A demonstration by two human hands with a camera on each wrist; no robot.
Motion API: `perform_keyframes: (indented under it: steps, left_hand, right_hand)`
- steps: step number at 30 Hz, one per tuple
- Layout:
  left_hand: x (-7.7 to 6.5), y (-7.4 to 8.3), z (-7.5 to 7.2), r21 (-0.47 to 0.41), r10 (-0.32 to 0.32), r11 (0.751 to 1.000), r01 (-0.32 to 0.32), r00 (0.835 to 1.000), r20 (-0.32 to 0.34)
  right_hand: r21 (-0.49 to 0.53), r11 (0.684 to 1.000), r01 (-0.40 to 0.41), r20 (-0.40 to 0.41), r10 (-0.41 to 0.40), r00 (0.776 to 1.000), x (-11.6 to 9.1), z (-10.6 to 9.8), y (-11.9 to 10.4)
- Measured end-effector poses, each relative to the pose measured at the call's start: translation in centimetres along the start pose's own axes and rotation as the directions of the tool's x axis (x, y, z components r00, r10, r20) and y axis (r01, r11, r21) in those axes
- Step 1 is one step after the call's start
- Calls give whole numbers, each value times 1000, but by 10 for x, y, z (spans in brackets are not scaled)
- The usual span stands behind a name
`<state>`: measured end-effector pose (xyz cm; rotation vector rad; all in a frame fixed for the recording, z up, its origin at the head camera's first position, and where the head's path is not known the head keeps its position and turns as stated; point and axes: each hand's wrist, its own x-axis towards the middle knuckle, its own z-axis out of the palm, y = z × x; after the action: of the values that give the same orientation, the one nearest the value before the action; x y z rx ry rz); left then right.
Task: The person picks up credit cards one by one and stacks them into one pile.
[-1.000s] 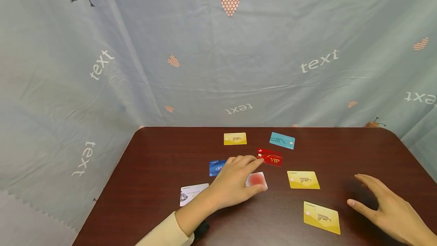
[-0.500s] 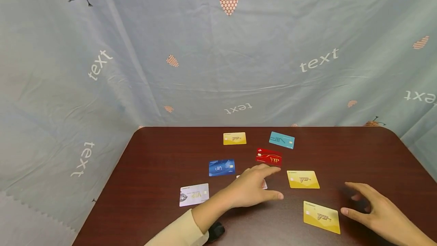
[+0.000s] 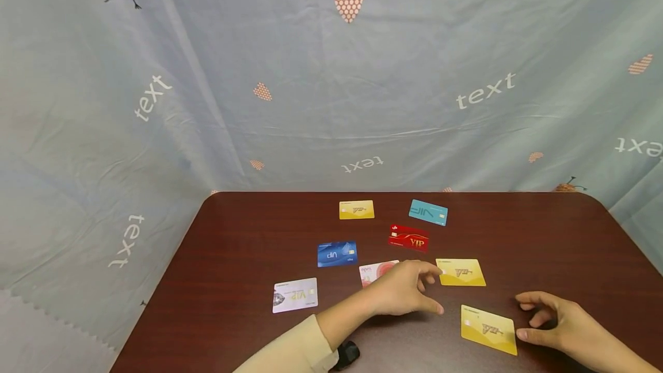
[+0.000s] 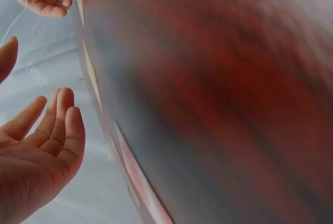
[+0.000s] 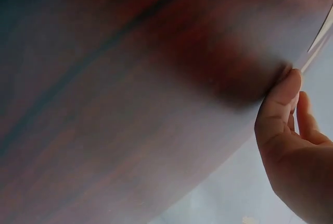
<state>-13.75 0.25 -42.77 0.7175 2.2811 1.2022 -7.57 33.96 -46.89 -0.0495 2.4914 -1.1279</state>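
My left hand (image 3: pixel 401 289) hovers over the middle of the table, its fingers loosely bent with nothing between them. Its forefinger reaches the left edge of a yellow card (image 3: pixel 463 273); whether they touch cannot be told. Partly behind this hand lies a white card with a pink circle (image 3: pixel 374 272). In the left wrist view the palm (image 4: pixel 31 161) is off the tabletop. My right hand (image 3: pixel 559 324) is low at the right, beside the right edge of the nearer yellow card (image 3: pixel 488 328). Its fingers are relaxed and no held thing is seen in the right wrist view.
Farther back lie a yellow card (image 3: pixel 356 210), a teal card (image 3: pixel 428 212) and a red card (image 3: pixel 409 238). A blue card (image 3: pixel 337 254) and a white card (image 3: pixel 295 295) lie to the left. A patterned cloth (image 3: pixel 321 73) hangs behind the dark red-brown table (image 3: pixel 243 235).
My left hand has moved right from above the blue card and the pink-circle card, uncovering the blue one. My right hand has come a little nearer and left, toward the front yellow card.
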Motion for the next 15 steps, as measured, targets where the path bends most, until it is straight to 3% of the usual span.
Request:
perform_keyframes:
  steps: [10,15]
  left_hand:
    - [12,9,23,82,-40,996,35,998,54]
    - [20,15,33,230,-64,972,56,998,29]
  right_hand:
    - [-28,998,-49,-2,49,999,1,10,-4]
    - [-66,997,-31,-14,30,999,3,12,-5]
